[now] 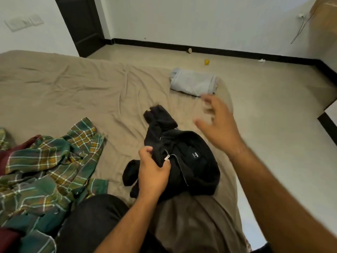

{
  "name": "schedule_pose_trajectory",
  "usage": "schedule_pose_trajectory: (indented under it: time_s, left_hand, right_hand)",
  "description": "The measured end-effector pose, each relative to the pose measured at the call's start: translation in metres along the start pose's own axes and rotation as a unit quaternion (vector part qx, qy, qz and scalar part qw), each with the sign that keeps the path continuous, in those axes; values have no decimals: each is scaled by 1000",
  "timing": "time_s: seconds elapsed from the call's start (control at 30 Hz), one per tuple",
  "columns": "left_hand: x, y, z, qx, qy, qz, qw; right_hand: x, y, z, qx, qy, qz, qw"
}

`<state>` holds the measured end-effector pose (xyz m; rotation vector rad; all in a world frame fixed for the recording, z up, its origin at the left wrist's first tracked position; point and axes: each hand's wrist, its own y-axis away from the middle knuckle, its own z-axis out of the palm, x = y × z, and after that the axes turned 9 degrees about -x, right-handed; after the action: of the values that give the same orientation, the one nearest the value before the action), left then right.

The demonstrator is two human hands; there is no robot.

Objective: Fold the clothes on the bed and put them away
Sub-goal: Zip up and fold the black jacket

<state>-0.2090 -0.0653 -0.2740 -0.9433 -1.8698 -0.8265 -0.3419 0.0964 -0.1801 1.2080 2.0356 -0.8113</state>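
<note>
Black zip jacket [184, 161] – bunched, zipper and label showing, near bed [73, 84] edge. Grey garment [194, 82] – folded, at far corner. Green plaid shirt [45, 167] crumpled at left, over maroon garment [7, 154].

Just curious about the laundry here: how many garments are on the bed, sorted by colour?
Black: 1, the zip jacket gripped by the left hand
Grey: 1, the folded garment
Green plaid: 1, the shirt
Maroon: 1, the cloth under the plaid
Total: 4

left grip [153, 172] holding black jacket [191, 161], bed [73, 92]
</note>
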Motion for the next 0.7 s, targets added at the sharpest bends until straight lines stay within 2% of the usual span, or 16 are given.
schedule_pose_trajectory:
  time_s: [0.03, 0.1, 0.13, 0.2, 0.27, 0.4, 0.47, 0.53, 0.6, 0.67, 0.7]
  left_hand:
    - [0, -3, -3, 14, -73, 39, 997]
    - [-4, -10, -8, -5, -201, 83, 976]
    - [-5, -14, -11, -37, -235, 69, 969]
    - [-7, -25, -17, -105, -300, 15, 948]
    - [-7, -31, -18, -131, -370, 10, 920]
    - [1, -14, -6, -87, -451, 129, 879]
    - [4, 1, 2, -47, -384, 222, 895]
    - [11, 16, 10, 0, -247, 325, 913]
    - [23, 32, 19, 8, -108, 380, 919]
    - [25, 39, 27, -47, -49, 332, 941]
    - [20, 38, 34, -93, -72, 278, 953]
  right_hand:
    - [15, 30, 12, -14, -24, 30, 999]
    - [40, 88, 31, -99, -62, 84, 990]
    - [52, 112, 40, -155, -27, 87, 984]
    - [73, 137, 53, -241, 141, 46, 959]
    - [86, 133, 59, -184, 233, 3, 955]
    - [85, 111, 46, 72, 222, -19, 972]
    - [72, 104, 33, 160, 197, -11, 967]
    - [65, 98, 19, 222, 114, -15, 968]
    - [67, 91, 2, 264, 27, -35, 964]
    - [79, 89, -8, 263, 15, -20, 964]
    - [87, 91, -10, 237, 35, 4, 971]
